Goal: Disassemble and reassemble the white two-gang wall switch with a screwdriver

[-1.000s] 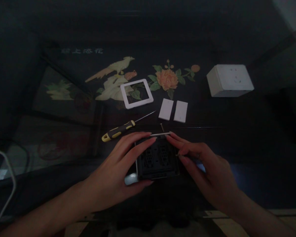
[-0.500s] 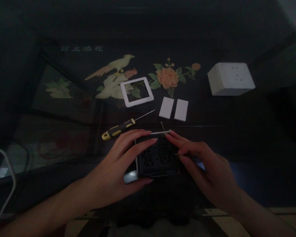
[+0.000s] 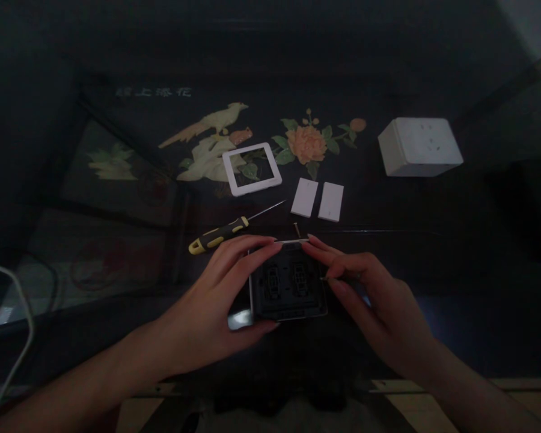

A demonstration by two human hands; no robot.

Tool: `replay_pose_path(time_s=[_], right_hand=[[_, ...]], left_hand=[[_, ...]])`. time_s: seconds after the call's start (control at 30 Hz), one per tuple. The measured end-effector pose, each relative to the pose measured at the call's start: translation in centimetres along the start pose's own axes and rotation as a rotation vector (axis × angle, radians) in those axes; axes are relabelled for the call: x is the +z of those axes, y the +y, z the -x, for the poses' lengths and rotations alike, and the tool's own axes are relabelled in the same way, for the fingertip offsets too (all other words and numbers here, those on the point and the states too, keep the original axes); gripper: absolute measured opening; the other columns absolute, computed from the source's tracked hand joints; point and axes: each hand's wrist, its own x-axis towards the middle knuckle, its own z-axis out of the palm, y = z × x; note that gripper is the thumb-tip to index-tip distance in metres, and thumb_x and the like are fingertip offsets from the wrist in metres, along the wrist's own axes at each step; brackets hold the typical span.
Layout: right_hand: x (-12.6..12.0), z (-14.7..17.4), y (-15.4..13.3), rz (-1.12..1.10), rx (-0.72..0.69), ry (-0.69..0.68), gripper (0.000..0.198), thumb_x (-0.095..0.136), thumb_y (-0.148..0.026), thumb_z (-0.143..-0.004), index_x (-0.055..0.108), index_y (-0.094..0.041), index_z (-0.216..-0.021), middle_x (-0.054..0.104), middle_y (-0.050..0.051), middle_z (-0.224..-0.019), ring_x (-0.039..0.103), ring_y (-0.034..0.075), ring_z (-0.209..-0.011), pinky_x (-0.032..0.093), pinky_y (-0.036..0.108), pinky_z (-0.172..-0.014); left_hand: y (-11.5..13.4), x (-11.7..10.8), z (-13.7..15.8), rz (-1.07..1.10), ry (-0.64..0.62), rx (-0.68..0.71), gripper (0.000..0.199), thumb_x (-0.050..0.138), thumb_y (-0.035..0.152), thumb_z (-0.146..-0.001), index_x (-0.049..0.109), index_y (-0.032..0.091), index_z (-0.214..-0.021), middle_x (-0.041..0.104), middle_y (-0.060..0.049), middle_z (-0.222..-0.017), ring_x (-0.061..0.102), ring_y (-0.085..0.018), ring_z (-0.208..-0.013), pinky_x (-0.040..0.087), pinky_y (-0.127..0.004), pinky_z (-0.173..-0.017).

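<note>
A black wall switch module (image 3: 287, 297) in a white-edged box lies near the table's front edge, its two mechanisms facing up. My left hand (image 3: 228, 288) grips it, fingers over the far left corner and thumb on the near side. My right hand (image 3: 372, 294) pinches a thin screw (image 3: 323, 278) between thumb and finger at the module's right edge; most of it is hidden. The same hand's other fingertips touch the far rim. Just beyond the module a second screw (image 3: 296, 230) lies on the table. A yellow-and-black screwdriver (image 3: 220, 234) rests left of it.
A white square frame (image 3: 228, 173) and two white switch rockers, left rocker (image 3: 305, 197) and right rocker (image 3: 331, 201), lie beyond the module. At the far right stands a white socket box (image 3: 421, 144). A white cable (image 3: 24, 300) runs along the left side of the dark, glossy table (image 3: 365, 72).
My left index finger has shifted slightly toward the module's far edge, showing more of the left mechanism. The view has moved a little. Both hands keep their holds.
</note>
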Motion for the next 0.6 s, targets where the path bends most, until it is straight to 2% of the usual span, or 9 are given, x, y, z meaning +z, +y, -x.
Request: replay_pose_path(time_s=[0.17,0.3,0.43,0.5,0.6], right_hand=[[-0.2,0.0,-0.1,-0.153,0.091,0.01,0.01,0.047,-0.02,-0.101,0.049,-0.03,-0.103,0.064,0.0,-0.138,0.05,0.014,-0.136,0.048,0.033,-0.109],[-0.3,-0.1,-0.3,-0.215,0.146,0.096,0.007,0.049,-0.022,-0.1,0.051,-0.028,-0.098,0.067,0.002,-0.133,0.059,0.017,-0.127,0.052,0.037,-0.105],[-0.1,-0.3,-0.2,-0.201,0.156,0.171,0.005,0.05,-0.023,-0.099,0.052,-0.027,-0.096,0.07,0.006,-0.128,0.062,0.021,-0.124,0.054,0.042,-0.102],[0.0,-0.4,-0.1,-0.197,0.158,0.153,0.004,0.051,-0.023,-0.099,0.053,-0.026,-0.096,0.069,0.007,-0.129,0.062,0.022,-0.125,0.054,0.043,-0.101],[0.3,-0.4,0.0,-0.213,0.161,0.119,0.005,0.051,-0.025,-0.099,0.052,-0.025,-0.094,0.066,0.008,-0.134,0.06,0.022,-0.126,0.054,0.041,-0.101]], left_hand=[[-0.4,0.2,0.1,0.026,0.006,-0.064,0.09,0.077,0.041,-0.077,0.025,0.027,-0.149,0.04,-0.013,-0.147,0.043,-0.034,-0.137,0.043,-0.053,-0.112],[-0.5,0.4,0.2,0.015,0.013,-0.072,0.102,0.081,0.05,-0.071,0.023,0.026,-0.152,0.037,-0.015,-0.149,0.04,-0.038,-0.138,0.042,-0.057,-0.112],[-0.1,0.8,0.1,-0.015,0.061,-0.039,0.092,0.078,0.047,-0.075,0.029,0.024,-0.149,0.039,-0.015,-0.148,0.04,-0.036,-0.138,0.04,-0.056,-0.113],[0.1,1.0,0.0,-0.032,0.092,-0.016,0.084,0.075,0.043,-0.079,0.03,0.024,-0.148,0.039,-0.015,-0.149,0.038,-0.035,-0.14,0.037,-0.056,-0.115],[0.4,1.5,-0.2,-0.039,0.109,0.009,0.086,0.075,0.044,-0.08,0.029,0.022,-0.149,0.037,-0.016,-0.151,0.033,-0.034,-0.143,0.035,-0.055,-0.117]])
